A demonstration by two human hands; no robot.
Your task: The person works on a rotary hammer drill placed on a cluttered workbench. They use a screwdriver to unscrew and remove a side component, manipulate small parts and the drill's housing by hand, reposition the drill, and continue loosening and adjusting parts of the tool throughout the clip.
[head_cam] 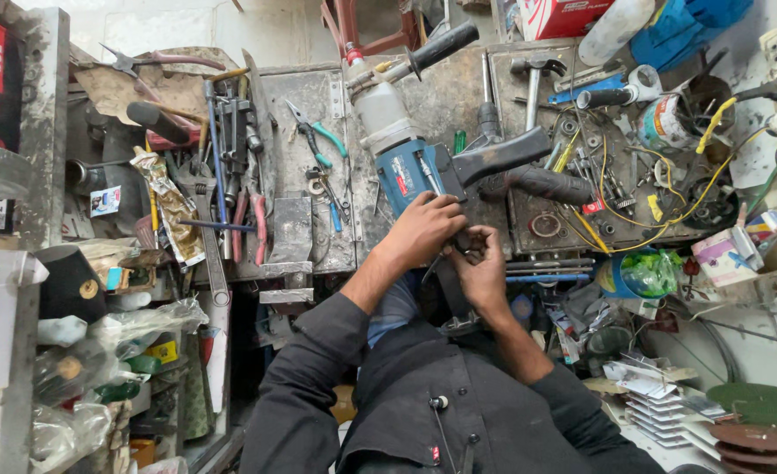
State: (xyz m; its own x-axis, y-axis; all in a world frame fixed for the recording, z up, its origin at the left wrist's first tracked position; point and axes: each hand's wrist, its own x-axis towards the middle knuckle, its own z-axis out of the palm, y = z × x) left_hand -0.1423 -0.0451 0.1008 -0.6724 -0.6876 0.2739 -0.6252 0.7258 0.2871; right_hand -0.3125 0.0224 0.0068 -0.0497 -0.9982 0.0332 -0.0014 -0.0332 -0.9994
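Note:
A blue power drill (403,175) with a grey front housing (378,110) and black side handle (441,46) lies on the worn metal workbench (309,96). Its black rear grip (502,156) points right. My left hand (423,230) presses on the rear of the blue body, fingers curled over it. Just below it, my right hand (480,268) is closed around a small dark part at the base of the drill; what it pinches is too small to tell. Both dark sleeves reach up from the bottom of the view.
Teal-handled pliers (318,140), spanners (222,132) and red-handled cutters (257,224) lie left of the drill. To the right are a hammer (533,79), yellow wires (634,202) and a tin of tools (669,118). Grinding discs (761,430) are stacked at bottom right.

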